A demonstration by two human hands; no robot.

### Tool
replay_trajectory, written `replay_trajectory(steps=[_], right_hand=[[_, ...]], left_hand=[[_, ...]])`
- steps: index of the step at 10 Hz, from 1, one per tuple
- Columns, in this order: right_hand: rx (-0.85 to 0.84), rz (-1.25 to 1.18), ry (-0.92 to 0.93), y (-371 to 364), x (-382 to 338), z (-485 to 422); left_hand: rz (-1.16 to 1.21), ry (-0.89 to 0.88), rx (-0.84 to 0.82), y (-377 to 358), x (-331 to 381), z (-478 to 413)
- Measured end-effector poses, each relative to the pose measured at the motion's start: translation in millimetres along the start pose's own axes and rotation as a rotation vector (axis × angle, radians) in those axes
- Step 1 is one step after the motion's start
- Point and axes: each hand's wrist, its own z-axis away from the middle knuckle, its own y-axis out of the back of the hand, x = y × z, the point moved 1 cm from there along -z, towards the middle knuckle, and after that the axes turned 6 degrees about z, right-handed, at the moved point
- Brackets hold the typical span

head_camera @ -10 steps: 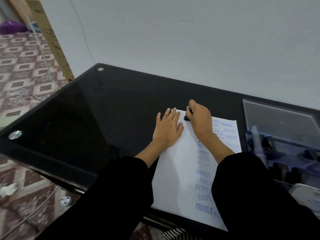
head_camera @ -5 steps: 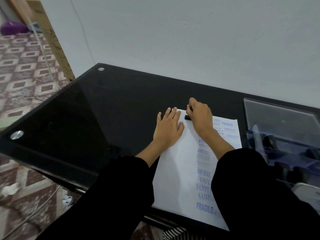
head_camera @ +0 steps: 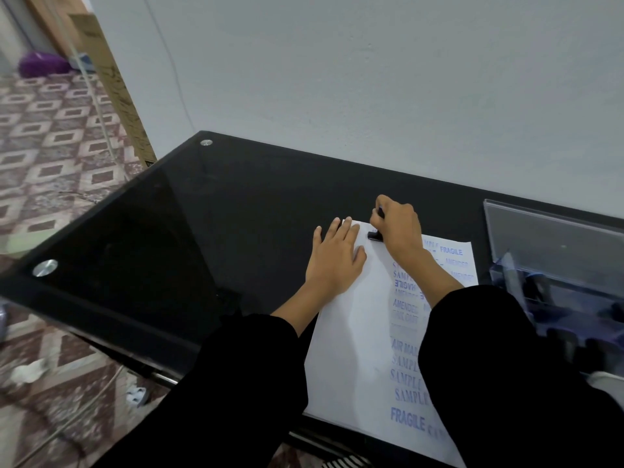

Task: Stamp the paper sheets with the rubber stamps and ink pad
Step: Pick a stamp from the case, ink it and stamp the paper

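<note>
Right of center in the frame, the right hand grips a black stamp on the paper's top edge; just beside it, the left hand lies flat, fingers straight, on the paper.

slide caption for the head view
Right hand holds a rubber stamp on the paper sheet; left hand lies flat on it.

The left hand lies on the sheet's far left corner. Just right of it, the right hand holds a stamp on the sheet. A box stands farther right.
</note>
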Motion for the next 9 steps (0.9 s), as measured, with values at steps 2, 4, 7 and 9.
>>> replay_trajectory(steps=[2, 4, 7, 9], right_hand=[[-0.036, -0.006, -0.012, -1, 1, -6], [-0.051, -0.004, -0.014, -1, 1, -6], [0.032, 0.058, 0.027, -2, 0, 10], [0.076, 0.075, 0.06, -3, 0, 24]], left_hand=[[0.003, -0.004, 0.007, 0, 0, 1], [0.0, -0.005, 0.0, -1, 0, 0], [-0.007, 0.001, 0.0, -1, -1, -1], [-0.035, 0.014, -0.009, -2, -1, -2]])
